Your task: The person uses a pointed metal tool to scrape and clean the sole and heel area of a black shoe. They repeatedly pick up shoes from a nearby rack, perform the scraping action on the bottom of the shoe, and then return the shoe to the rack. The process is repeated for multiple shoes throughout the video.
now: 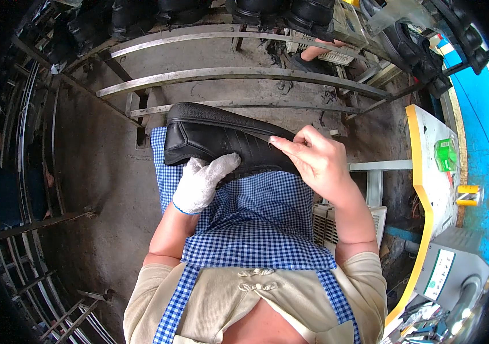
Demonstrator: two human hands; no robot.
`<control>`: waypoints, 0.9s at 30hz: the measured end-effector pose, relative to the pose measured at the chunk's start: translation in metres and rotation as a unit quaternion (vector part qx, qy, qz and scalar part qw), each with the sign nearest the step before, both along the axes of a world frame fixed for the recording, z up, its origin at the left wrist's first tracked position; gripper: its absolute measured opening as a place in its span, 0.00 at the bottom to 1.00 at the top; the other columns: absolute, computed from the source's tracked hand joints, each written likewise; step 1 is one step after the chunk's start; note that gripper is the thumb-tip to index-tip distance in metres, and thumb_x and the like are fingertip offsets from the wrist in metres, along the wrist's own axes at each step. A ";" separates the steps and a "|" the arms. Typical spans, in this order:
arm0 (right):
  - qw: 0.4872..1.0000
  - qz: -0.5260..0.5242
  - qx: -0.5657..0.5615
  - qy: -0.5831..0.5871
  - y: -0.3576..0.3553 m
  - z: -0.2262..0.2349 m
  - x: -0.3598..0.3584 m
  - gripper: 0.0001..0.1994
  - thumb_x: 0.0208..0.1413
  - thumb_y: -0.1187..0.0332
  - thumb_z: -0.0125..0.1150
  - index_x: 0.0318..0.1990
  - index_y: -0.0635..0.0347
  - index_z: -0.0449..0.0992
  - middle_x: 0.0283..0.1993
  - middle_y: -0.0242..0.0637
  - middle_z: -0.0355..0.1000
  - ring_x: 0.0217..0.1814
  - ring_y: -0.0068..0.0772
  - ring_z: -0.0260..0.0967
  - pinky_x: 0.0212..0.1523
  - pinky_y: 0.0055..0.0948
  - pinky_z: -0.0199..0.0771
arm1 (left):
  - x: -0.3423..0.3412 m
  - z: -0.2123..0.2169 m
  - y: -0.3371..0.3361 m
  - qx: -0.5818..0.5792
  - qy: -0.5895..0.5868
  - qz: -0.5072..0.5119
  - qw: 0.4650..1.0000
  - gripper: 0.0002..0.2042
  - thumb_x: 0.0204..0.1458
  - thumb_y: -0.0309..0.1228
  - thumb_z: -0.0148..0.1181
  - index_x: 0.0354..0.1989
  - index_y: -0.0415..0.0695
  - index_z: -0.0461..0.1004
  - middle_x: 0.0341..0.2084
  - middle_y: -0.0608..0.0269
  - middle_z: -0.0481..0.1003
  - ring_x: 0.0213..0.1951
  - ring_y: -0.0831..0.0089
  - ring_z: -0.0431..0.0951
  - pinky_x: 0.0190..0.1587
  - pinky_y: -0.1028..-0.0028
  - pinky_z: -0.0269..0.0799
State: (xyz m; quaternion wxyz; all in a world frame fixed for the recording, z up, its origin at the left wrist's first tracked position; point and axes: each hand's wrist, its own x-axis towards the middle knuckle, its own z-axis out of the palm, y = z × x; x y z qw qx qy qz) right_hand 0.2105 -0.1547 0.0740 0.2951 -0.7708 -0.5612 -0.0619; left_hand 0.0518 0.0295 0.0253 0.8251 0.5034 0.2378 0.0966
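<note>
A black leather shoe lies on its side in front of my apron, its thick rim edge turned away from me. My left hand, in a white glove with a blue cuff edge, grips it from below at the left end, thumb pressed on the leather. The bare right hand is closed around the other end of the shoe, fingertips on the seam along its upper side. That end is partly covered by the right hand. Beneath the shoe hangs my blue-and-white checked apron.
Ahead stands a metal rack with several black shoes along its top. More racking lines the left. At right are a yellow-edged white table, a green container and a grey machine. Someone's leg shows beyond the rack.
</note>
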 end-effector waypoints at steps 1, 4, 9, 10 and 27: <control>1.000 0.003 -0.006 0.019 -0.003 0.004 0.001 0.21 0.46 0.75 0.69 0.49 0.42 0.82 0.26 0.32 0.64 0.20 0.29 0.66 0.21 0.31 0.67 | 0.000 0.000 0.000 -0.005 -0.006 0.003 1.000 0.15 0.53 0.26 0.62 0.49 0.37 0.76 0.42 0.59 0.79 0.43 0.71 0.77 0.48 0.71 0.73; 0.999 0.008 -0.026 0.042 -0.011 0.012 0.006 0.20 0.47 0.76 0.69 0.48 0.44 0.83 0.26 0.33 0.63 0.20 0.29 0.66 0.22 0.31 0.66 | 0.000 0.004 -0.002 -0.016 -0.022 0.012 1.000 0.15 0.53 0.27 0.63 0.49 0.37 0.76 0.42 0.59 0.79 0.42 0.71 0.77 0.47 0.72 0.74; 0.999 0.011 -0.043 0.000 -0.013 0.020 0.005 0.19 0.48 0.75 0.68 0.49 0.43 0.83 0.26 0.33 0.63 0.20 0.29 0.65 0.21 0.31 0.66 | -0.001 0.003 -0.001 -0.009 -0.011 0.004 1.000 0.15 0.52 0.27 0.63 0.49 0.37 0.76 0.42 0.59 0.79 0.42 0.71 0.77 0.47 0.72 0.73; 0.999 0.011 -0.039 -0.008 -0.010 0.020 0.003 0.19 0.48 0.75 0.68 0.49 0.43 0.83 0.26 0.33 0.63 0.20 0.29 0.65 0.21 0.31 0.65 | -0.001 0.003 -0.002 -0.010 -0.002 -0.003 1.000 0.15 0.52 0.28 0.63 0.49 0.37 0.76 0.41 0.59 0.79 0.42 0.71 0.77 0.47 0.71 0.73; 0.978 -0.062 0.133 0.149 -0.038 -0.017 0.021 0.32 0.42 0.70 0.78 0.58 0.60 0.72 0.37 0.36 0.70 0.36 0.27 0.68 0.34 0.30 0.72 | 0.003 -0.009 0.013 -0.190 -0.083 0.124 0.970 0.16 0.51 0.28 0.64 0.47 0.36 0.74 0.40 0.54 0.79 0.40 0.66 0.81 0.45 0.69 0.78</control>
